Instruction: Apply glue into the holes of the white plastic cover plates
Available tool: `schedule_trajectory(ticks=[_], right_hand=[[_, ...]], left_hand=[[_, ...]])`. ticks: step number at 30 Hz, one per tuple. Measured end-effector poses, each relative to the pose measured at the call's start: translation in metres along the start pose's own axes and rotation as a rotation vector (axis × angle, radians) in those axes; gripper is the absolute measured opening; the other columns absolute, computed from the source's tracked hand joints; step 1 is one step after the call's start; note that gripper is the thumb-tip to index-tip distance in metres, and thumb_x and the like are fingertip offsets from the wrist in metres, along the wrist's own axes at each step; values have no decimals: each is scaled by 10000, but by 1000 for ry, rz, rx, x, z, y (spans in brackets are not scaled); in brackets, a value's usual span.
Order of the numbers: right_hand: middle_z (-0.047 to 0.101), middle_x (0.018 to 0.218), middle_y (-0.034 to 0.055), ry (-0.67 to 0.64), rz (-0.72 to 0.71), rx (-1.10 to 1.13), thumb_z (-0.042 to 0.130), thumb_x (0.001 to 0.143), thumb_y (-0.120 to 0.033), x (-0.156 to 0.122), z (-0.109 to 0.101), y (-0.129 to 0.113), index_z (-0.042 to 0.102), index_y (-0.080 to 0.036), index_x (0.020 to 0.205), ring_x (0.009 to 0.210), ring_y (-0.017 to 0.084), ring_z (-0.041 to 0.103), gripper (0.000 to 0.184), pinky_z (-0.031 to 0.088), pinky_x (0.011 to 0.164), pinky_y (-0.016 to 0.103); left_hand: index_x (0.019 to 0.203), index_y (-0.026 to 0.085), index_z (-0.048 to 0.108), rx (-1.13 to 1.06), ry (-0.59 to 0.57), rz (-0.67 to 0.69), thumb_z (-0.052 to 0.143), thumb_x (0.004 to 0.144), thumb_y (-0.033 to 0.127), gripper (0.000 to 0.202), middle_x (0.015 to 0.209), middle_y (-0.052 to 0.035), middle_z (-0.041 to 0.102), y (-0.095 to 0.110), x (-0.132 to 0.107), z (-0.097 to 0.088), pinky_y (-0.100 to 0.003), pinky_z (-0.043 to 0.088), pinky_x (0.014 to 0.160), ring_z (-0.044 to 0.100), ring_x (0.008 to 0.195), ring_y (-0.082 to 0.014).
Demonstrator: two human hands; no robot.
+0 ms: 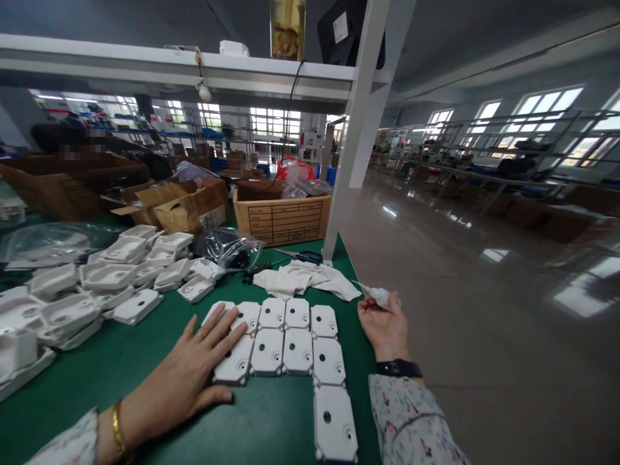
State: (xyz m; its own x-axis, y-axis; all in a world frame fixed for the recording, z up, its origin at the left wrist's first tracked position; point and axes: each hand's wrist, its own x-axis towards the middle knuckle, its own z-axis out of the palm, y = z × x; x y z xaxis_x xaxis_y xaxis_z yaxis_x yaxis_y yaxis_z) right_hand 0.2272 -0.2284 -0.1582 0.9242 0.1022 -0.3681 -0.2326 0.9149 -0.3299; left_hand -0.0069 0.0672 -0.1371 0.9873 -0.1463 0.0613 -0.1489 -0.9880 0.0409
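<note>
At the far left of the green worktop (145,361) lies a loose heap of white moulded housings (72,297) — shallow, tray-like shells tumbled at all angles, with crumpled clear plastic bags (53,242) behind them. Nearer the person, the left hand (188,374) rests flat, fingers spread and apart, its fingertips lying on the left edge of a neat block of white plastic plates (290,336); it presses down and grips nothing. The plates are small rounded squares laid edge to edge in rows, matt and smooth, each with a centre hole and little screw bosses at the corners. One larger-looking plate (335,423) sits nearest, below the right column. They look light and stiff, likely to skid on the mat if nudged, so they would best be pinched by their edges or held down flat from above. Just beyond the block lies a rumpled white cloth (305,278) — soft and folded on itself — with scissors (303,256) behind it and brown cardboard boxes (283,216) farther back. At the right edge of the worktop, the right hand (385,326) is closed around a small translucent squeeze bottle (378,295), its thin nozzle pointing left toward the cloth. The bottle looks soft-walled and light, so a gentle hold round its body should suit.
</note>
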Motion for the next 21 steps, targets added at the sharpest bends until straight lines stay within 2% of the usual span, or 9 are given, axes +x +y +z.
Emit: schedule_trajectory(ticks=[3, 6, 7, 9, 11, 13, 16, 19, 21], right_hand=[[541, 718, -15, 9, 5, -5, 521, 909, -336, 0, 0, -1, 529, -177, 811, 584, 109, 493, 187, 448, 543, 247], [543, 725, -14, 21, 9, -4, 510, 912, -323, 1, -1, -1, 529, -180, 807, 586, 114, 496, 179, 454, 540, 254], [544, 727, -13, 26, 9, -2, 507, 913, -321, 1, -1, -2, 529, -181, 805, 590, 116, 500, 178, 457, 539, 256], [545, 734, -9, 35, 14, -1, 505, 910, -313, 2, -1, -2, 531, -183, 807, 597, 122, 507, 168, 465, 536, 261], [545, 740, -4, 39, 27, -3, 510, 903, -296, 2, -1, -2, 531, -182, 810, 596, 125, 509, 149, 469, 526, 263], [543, 745, -1, 34, 42, -7, 505, 899, -270, 1, 0, -2, 530, -183, 811, 591, 127, 506, 127, 471, 513, 265], [540, 745, 6, 34, 56, -8, 484, 895, -241, 1, -1, -4, 533, -189, 803, 591, 138, 506, 116, 478, 493, 280], [541, 743, 14, 87, 86, 14, 477, 888, -220, 2, -1, -8, 546, -181, 799, 594, 148, 514, 119, 496, 484, 299], [541, 749, 20, 114, 112, 19, 477, 886, -218, 3, 0, -9, 550, -173, 792, 595, 147, 518, 128, 503, 480, 298]], left_hand=[[1445, 301, 86, -1, 46, -47, 420, 832, 637, 775, 1510, -91, 160, 1, 10, 5, -618, 218, 1051, 139, 1378, -353], [1451, 274, 121, -4, 98, -32, 435, 836, 621, 772, 1515, -94, 168, -5, 14, -3, -564, 206, 1082, 160, 1381, -331], [1451, 255, 144, -4, 141, -63, 429, 849, 602, 750, 1517, -98, 165, -10, 15, -9, -532, 208, 1094, 174, 1381, -316], [1423, 192, 250, -10, 255, -228, 381, 892, 545, 650, 1497, -119, 234, -24, 17, -22, -462, 236, 1098, 249, 1356, -282], [1299, 130, 426, -17, 326, -437, 330, 922, 489, 530, 1373, -151, 418, -41, 21, -33, -437, 280, 1067, 369, 1268, -279], [1095, 114, 556, -23, 317, -548, 356, 916, 446, 427, 1158, -155, 559, -57, 26, -36, -449, 324, 1014, 463, 1139, -298], [887, 133, 593, -41, 290, -582, 488, 843, 313, 213, 999, -139, 590, -71, 32, -28, -429, 379, 934, 509, 1037, -298], [810, 160, 576, -99, 310, -617, 531, 755, 186, 76, 944, -115, 589, -75, 32, -21, -397, 411, 854, 530, 978, -281], [744, 177, 548, -167, 348, -631, 534, 731, 177, 19, 882, -90, 587, -75, 27, -25, -380, 415, 806, 542, 918, -270]])
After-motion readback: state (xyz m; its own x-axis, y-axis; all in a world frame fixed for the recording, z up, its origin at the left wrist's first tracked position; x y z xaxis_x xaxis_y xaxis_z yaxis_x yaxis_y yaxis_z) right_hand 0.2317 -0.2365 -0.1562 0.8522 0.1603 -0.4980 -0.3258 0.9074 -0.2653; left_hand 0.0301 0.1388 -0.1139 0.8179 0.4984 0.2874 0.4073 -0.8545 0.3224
